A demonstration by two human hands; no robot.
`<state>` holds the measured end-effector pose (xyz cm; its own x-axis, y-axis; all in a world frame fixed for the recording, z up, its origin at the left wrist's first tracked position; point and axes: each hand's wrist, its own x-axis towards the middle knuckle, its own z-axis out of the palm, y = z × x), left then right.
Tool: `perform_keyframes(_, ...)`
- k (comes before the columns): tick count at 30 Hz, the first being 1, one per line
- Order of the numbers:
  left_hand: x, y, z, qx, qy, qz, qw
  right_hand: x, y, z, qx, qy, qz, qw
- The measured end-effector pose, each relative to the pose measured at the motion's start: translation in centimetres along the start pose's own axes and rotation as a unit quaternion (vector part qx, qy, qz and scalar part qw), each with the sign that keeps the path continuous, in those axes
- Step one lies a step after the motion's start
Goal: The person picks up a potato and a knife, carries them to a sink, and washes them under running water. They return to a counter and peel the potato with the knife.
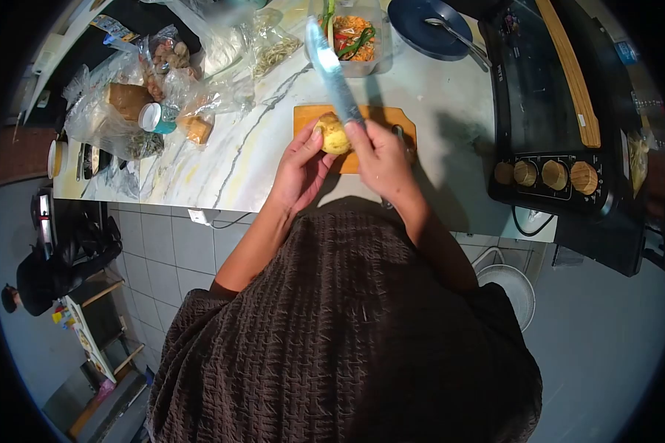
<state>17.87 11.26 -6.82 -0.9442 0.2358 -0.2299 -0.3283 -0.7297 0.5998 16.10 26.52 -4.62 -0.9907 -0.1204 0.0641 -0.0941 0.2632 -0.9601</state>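
Note:
A partly peeled potato point(335, 139), yellow with some brown skin left on top, is gripped in my left hand point(301, 164). My right hand point(383, 156) is wrapped round the handle of a large kitchen knife point(332, 74), its wide blade pointing up and away from me. The thumb of that hand rests close against the potato's right side. Below both hands lies a wooden cutting board point(399, 118), partly covered by them. The knife's handle is mostly hidden in my fingers.
A plastic container point(358, 68) of shredded vegetables and a dark blue plate point(421, 33) with a spoon point(451, 33) stand at the back. Plastic bags of food point(125, 103) crowd the left. An oven point(547, 111) stands right. A person point(41, 284) is at far left.

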Motion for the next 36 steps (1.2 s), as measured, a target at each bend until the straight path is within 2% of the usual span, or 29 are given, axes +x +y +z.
perform_keyframes(1,-0.1,0.1,-0.1,-0.008,-0.020,-0.011,1.000,0.5,0.2,-0.4,-0.019,0.001,0.033,0.999)
perform_keyframes(3,-0.1,-0.2,0.4,-0.020,-0.017,-0.003,1.000,0.8,0.5,-0.4,-0.008,0.027,0.019,0.999)
perform_keyframes(7,0.0,0.1,0.5,-0.010,-0.026,0.010,1.000,0.1,-0.6,-0.2,0.009,0.000,0.020,1.000)
perform_keyframes(9,-0.2,-0.6,0.5,-0.018,-0.020,0.005,1.000,1.0,0.6,-0.4,-0.036,0.042,-0.006,0.998)
perform_keyframes(11,0.4,-0.4,0.5,-0.024,-0.019,0.004,1.000,0.8,-0.4,-0.4,-0.025,0.049,-0.005,0.998)
perform_keyframes(13,0.4,0.1,0.3,-0.011,-0.054,0.017,0.998,-0.1,-1.6,-0.4,-0.029,0.019,-0.039,0.999)
perform_keyframes(14,0.3,0.1,0.5,-0.005,-0.033,0.011,0.999,0.4,-0.7,-0.5,-0.060,0.010,-0.033,0.998)
perform_keyframes(17,0.3,-0.3,0.1,0.002,-0.008,-0.023,1.000,1.1,-0.4,-0.8,-0.037,0.015,0.010,0.999)
perform_keyframes(19,0.6,0.1,0.5,0.025,-0.013,-0.002,1.000,0.9,-1.0,-0.9,-0.005,0.004,-0.002,1.000)
perform_keyframes(21,-0.1,0.0,0.3,0.047,-0.009,0.012,0.999,0.6,-1.9,-0.9,-0.071,-0.027,-0.002,0.997)
perform_keyframes(23,0.1,-0.1,-0.3,0.046,-0.013,-0.023,0.999,1.3,-0.6,-0.5,-0.038,-0.020,0.005,0.999)
perform_keyframes(25,0.3,-0.2,-0.2,0.052,-0.007,-0.017,0.998,1.4,-0.5,-0.3,-0.015,0.013,-0.003,1.000)
perform_keyframes(27,0.3,0.1,0.2,-0.006,-0.023,0.017,1.000,0.8,-1.3,-0.1,-0.029,0.000,-0.014,0.999)
perform_keyframes(29,0.1,0.3,0.4,0.001,-0.022,0.018,1.000,0.8,-1.3,-0.2,-0.042,-0.012,-0.028,0.999)
perform_keyframes(31,0.2,-0.2,-0.3,-0.007,-0.012,0.000,1.000,1.8,-0.2,-0.2,-0.062,-0.005,0.023,0.998)
perform_keyframes(33,0.3,-0.2,-0.9,-0.027,-0.017,0.008,0.999,1.8,0.2,0.3,-0.054,-0.002,-0.003,0.999)
perform_keyframes(35,-0.2,0.4,-0.6,-0.034,-0.012,0.023,0.999,1.4,-0.2,1.1,0.049,-0.022,0.063,0.997)
perform_keyframes(36,-0.3,0.7,-0.4,-0.052,-0.015,0.028,0.998,1.3,-0.6,1.3,0.048,-0.030,0.074,0.996)
